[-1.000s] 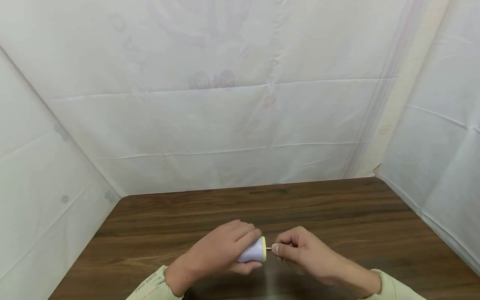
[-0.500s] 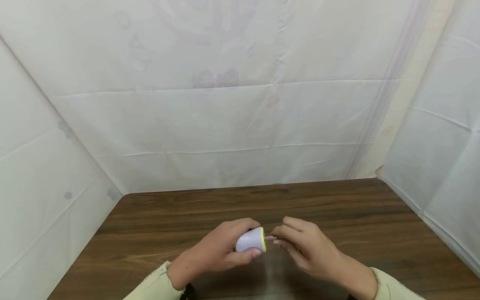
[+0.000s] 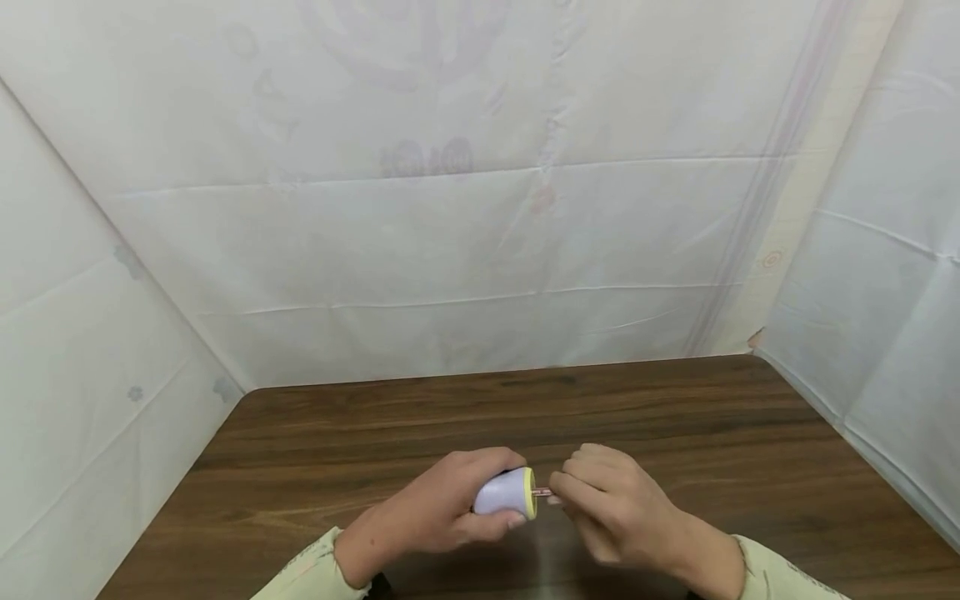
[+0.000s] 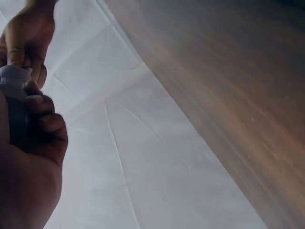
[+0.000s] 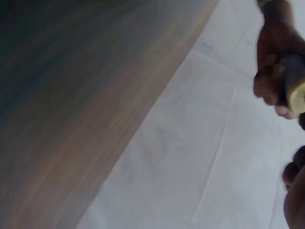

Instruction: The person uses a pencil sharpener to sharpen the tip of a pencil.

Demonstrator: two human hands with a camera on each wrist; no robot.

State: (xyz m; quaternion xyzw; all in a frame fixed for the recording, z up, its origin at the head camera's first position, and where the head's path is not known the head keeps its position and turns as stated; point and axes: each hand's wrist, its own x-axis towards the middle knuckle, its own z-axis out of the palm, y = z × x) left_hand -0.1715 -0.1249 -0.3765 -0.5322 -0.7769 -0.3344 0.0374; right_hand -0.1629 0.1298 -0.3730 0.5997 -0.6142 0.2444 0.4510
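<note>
My left hand (image 3: 442,508) grips a small lilac device (image 3: 502,494) with a yellow end (image 3: 532,492), held sideways just above the wooden table (image 3: 675,433). A thin pink stick (image 3: 543,492) pokes out of the yellow end. My right hand (image 3: 607,512) pinches that stick with curled fingers, close to the device. In the left wrist view the dark device (image 4: 14,109) sits in my left hand's fingers (image 4: 45,124), with the right hand (image 4: 28,38) behind it. The right wrist view shows the left hand (image 5: 274,71) round the yellow-ended device (image 5: 298,93) at the right edge.
White creased sheeting (image 3: 450,233) closes off the table at the back and on both sides. The brown wood surface stretches bare behind the hands to the back edge (image 3: 510,377). Pale yellow sleeves (image 3: 307,575) cover both wrists.
Both hands dropped slightly and shifted a little right. The right hand's fingers curled in closer over the stick; the left hand kept its hold on the device.
</note>
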